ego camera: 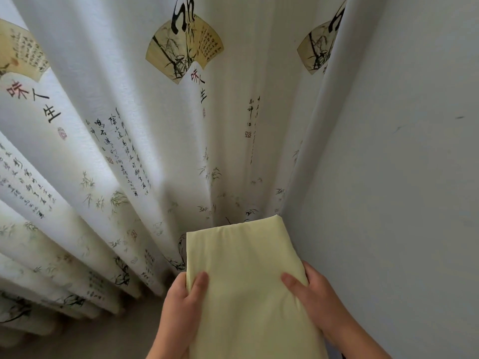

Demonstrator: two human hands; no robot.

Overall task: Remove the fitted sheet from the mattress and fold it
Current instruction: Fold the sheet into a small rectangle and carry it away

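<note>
My left hand (178, 301) and right hand (316, 299) grasp the folded sheet (246, 281) by its long side edges, thumbs on top; its long axis runs straight away from me toward the curtain (155, 151), both hands equally near.

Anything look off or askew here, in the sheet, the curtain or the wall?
Nothing major. The folded sheet looks neat, held by the left hand and right hand. The curtain hangs in ordinary pleats. The wall shows a couple of small dark scuffs.
</note>
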